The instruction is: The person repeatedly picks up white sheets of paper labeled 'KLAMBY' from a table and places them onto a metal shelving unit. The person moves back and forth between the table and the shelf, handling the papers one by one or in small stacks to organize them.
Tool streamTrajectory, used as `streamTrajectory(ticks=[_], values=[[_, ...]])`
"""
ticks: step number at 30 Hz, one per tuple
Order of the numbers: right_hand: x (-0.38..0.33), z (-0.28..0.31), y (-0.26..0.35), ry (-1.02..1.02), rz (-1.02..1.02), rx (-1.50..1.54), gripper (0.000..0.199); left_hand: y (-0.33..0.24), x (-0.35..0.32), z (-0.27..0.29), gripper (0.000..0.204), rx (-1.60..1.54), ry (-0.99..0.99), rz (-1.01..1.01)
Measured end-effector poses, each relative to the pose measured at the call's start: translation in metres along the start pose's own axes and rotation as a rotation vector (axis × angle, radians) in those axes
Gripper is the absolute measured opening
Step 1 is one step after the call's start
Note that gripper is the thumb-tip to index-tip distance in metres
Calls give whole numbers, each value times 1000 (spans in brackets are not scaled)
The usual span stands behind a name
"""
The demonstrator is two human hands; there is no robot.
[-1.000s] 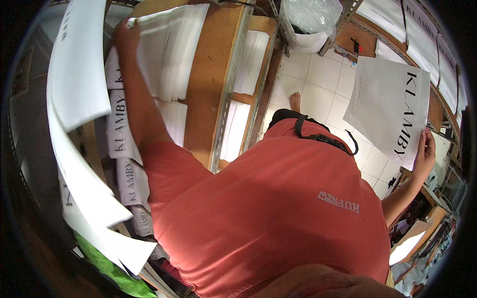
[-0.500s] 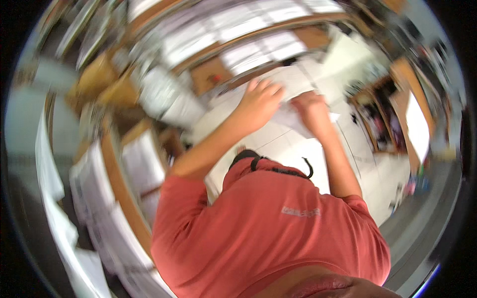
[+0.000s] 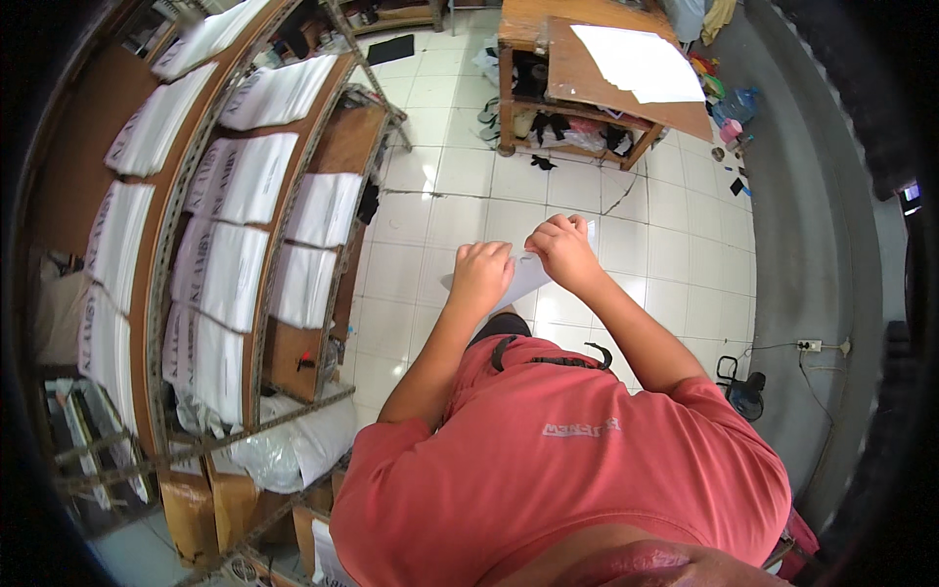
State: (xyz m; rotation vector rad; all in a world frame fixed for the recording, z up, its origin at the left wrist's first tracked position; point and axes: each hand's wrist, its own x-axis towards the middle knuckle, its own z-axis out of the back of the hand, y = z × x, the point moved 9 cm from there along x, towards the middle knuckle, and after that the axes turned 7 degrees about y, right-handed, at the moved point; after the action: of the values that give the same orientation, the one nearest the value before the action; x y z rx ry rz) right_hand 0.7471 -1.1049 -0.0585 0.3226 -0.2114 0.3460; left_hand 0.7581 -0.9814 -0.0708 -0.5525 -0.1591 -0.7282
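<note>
We're likely spreading a white sheet (image 3: 529,278), left hand (image 3: 483,273) and right hand (image 3: 565,250) pinching it closed-fingered; next wants even tension.

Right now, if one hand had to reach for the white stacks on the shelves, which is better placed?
Left, most likely. The left hand is nearer the white stacks, on their side; the right hand is farther across. Both appear to grip the pale sheet, so neither looks free.

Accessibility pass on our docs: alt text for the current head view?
Left hand and right hand grip a pale sheet before a red T-shirt, above white floor tiles. Metal-framed shelving at left holds stacked white sheets; a wooden table stands beyond.
</note>
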Motion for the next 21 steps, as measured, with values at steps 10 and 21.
streamTrajectory(ticks=[10,21], values=[[124,49,-146,-31,-160,-94,27,92,174,-59,18,-91,148,-17],[151,28,-347,-82,-608,287,24,228,265,-62,24,-149,464,423]])
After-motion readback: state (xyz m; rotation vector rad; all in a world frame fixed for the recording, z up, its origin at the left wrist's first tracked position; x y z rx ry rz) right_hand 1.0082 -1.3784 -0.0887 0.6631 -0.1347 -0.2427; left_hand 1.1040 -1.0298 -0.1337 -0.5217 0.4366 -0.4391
